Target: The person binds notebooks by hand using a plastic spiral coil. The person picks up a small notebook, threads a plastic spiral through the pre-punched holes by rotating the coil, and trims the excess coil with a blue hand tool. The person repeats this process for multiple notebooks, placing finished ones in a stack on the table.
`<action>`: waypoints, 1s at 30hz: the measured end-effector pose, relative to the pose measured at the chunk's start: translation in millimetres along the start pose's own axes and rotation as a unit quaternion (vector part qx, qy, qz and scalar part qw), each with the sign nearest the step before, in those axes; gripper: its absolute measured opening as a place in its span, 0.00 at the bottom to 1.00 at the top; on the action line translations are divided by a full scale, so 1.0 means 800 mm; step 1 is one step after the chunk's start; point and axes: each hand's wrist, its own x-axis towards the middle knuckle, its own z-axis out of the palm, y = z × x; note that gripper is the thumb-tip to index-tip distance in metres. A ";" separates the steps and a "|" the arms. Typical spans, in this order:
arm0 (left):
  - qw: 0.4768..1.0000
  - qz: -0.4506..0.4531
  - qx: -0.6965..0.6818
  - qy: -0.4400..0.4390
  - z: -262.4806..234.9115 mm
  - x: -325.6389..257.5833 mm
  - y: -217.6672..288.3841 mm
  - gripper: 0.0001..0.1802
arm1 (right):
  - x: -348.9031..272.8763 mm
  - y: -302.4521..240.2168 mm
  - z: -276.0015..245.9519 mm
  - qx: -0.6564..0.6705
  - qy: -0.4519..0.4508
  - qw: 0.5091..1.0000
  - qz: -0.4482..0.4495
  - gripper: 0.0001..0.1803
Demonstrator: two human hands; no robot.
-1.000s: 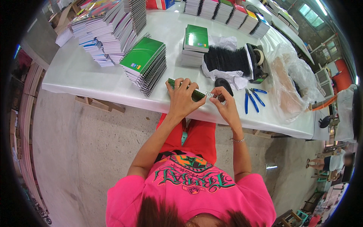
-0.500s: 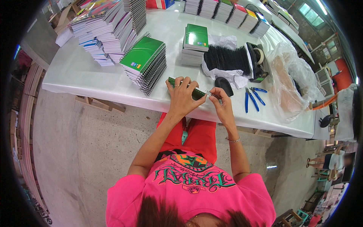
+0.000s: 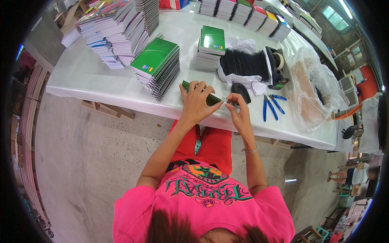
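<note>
Near the table's front edge, my left hand (image 3: 197, 100) grips a green-covered notebook (image 3: 212, 99), its fingers over the top and most of the notebook hidden beneath them. A dark wire spiral coil (image 3: 225, 100) sticks out at the notebook's right end. My right hand (image 3: 240, 114) pinches that coil between thumb and fingers. Left of my hands stands a stack of spiral-bound green notebooks (image 3: 156, 60). Beyond them is a stack of green-covered books (image 3: 212, 38) with no coil visible. Many loose black coils (image 3: 245, 65) lie on white paper beside it.
A black rounded object (image 3: 241, 92) and blue-handled pliers (image 3: 270, 109) lie right of my hands. Farther right are a tape dispenser (image 3: 278, 67) and a clear plastic bag (image 3: 310, 89). Tall notebook stacks (image 3: 121, 36) stand at the back left, with bound notebooks (image 3: 243, 15) along the back.
My hands stay almost in place, the right still pinching the coil at the notebook's end. The view has shifted very slightly.
</note>
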 end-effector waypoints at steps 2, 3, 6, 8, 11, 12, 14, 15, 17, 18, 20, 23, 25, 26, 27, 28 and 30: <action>1.000 0.000 -0.002 -0.003 -0.001 0.000 0.000 0.20 | 0.000 -0.004 -0.001 0.008 -0.006 1.000 0.017 0.10; 1.000 0.000 -0.003 -0.007 -0.002 0.000 0.000 0.20 | 0.000 -0.006 -0.001 0.017 -0.011 0.999 0.034 0.10; 1.000 -0.004 -0.012 -0.017 -0.003 0.000 -0.001 0.21 | 0.001 -0.007 -0.002 0.015 -0.028 0.999 0.020 0.10; 1.000 -0.007 -0.018 -0.020 -0.004 0.000 0.000 0.21 | 0.002 -0.007 -0.002 0.009 -0.027 1.000 0.005 0.10; 1.000 -0.009 -0.019 -0.021 -0.004 0.000 0.000 0.21 | 0.003 -0.007 -0.002 0.003 -0.030 1.000 -0.006 0.10; 1.000 -0.008 -0.014 -0.018 -0.004 -0.001 0.000 0.21 | 0.004 -0.008 -0.002 0.002 -0.034 0.999 -0.002 0.09; 1.000 -0.010 -0.014 -0.018 -0.004 -0.001 0.001 0.21 | 0.004 -0.015 -0.006 -0.077 -0.048 0.996 -0.019 0.09; 1.000 -0.010 -0.015 -0.018 -0.004 -0.001 0.001 0.21 | 0.005 -0.020 -0.008 -0.155 -0.061 0.985 -0.036 0.09; 1.000 -0.015 -0.012 -0.017 -0.004 0.000 0.001 0.21 | 0.007 -0.033 -0.009 -0.182 -0.051 0.981 -0.054 0.09; 1.000 -0.020 -0.009 -0.017 -0.004 0.000 0.001 0.21 | 0.008 -0.036 -0.009 -0.208 -0.041 0.975 -0.072 0.09; 1.000 -0.021 -0.007 -0.014 -0.004 0.001 0.002 0.21 | 0.009 -0.032 -0.009 -0.225 -0.035 0.969 -0.092 0.09; 1.000 -0.021 -0.002 -0.017 -0.002 0.001 0.004 0.23 | 0.005 -0.023 -0.010 -0.245 -0.045 0.963 -0.101 0.10; 1.000 -0.022 0.001 -0.021 -0.002 0.000 0.004 0.24 | 0.003 -0.022 -0.009 -0.248 -0.062 0.963 -0.090 0.10; 0.999 -0.022 0.009 -0.027 -0.004 -0.001 0.004 0.24 | 0.004 -0.031 -0.004 -0.217 -0.057 0.973 -0.051 0.09; 0.999 -0.022 0.017 -0.033 -0.005 -0.001 0.004 0.25 | 0.005 -0.035 -0.002 -0.186 -0.052 0.981 -0.012 0.08; 0.999 -0.023 0.017 -0.033 -0.007 -0.002 0.003 0.25 | 0.006 -0.032 -0.001 -0.186 -0.052 0.981 -0.012 0.08; 0.997 -0.028 0.026 -0.071 -0.013 -0.001 0.006 0.22 | 0.011 -0.027 -0.001 -0.215 -0.065 0.974 -0.028 0.07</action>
